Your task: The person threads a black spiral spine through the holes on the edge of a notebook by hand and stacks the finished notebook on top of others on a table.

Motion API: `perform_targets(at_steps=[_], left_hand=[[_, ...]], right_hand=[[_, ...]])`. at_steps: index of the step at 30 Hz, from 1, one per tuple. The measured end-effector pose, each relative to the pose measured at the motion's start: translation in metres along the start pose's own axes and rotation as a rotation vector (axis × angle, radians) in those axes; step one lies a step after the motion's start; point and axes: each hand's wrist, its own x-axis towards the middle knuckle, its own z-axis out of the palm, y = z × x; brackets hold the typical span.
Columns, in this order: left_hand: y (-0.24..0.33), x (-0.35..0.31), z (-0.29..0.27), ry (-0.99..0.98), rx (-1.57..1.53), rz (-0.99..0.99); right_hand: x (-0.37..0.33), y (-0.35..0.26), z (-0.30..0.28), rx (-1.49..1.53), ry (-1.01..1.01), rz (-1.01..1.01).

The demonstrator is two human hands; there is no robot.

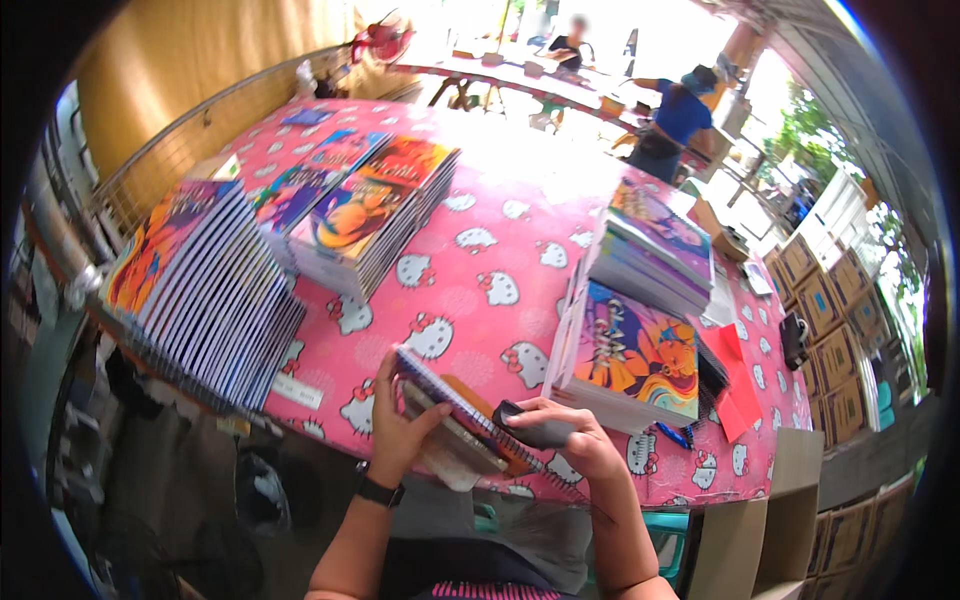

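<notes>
My left hand [397, 425], with a dark watch on its wrist, grips the left end of a spiral-bound notebook [443, 392]. The notebook stands tilted on its edge, its coil binding turned upward, close to the table's front edge. My right hand [582, 437] closes round a dark tool [540, 431] held against the coil near the binding's right end. The tool's working end is too small to make out. Just right of that hand, a stack of colourful notebooks [640, 350] lies on the table.
A pink cartoon-cat cloth covers the table [470, 275]. A fanned row of notebooks [205, 290] and taller stacks [365, 215] stand left. A red sheet [735, 390], blue pens [675, 434] and a cardboard box [775, 520] are right. A person in blue [680, 115] stands beyond.
</notes>
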Motion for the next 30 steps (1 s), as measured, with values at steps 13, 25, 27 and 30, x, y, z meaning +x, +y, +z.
perform_targets(at_steps=[13, 25, 27, 30], left_hand=[[-0.010, -0.007, 0.002, -0.035, -0.170, -0.064], [-0.001, 0.000, 0.007, 0.022, -0.209, 0.000], [0.001, 0.003, 0.007, 0.015, -0.123, -0.012], [0.004, 0.006, 0.007, 0.030, 0.007, 0.003]], right_hand=[[0.010, 0.004, 0.006, 0.102, -0.007, -0.029], [0.036, 0.014, 0.005, -0.119, 0.099, 0.190], [0.027, 0.012, 0.008, 0.487, -0.070, -0.021], [0.038, 0.023, 0.003, -0.134, 0.068, 0.149]])
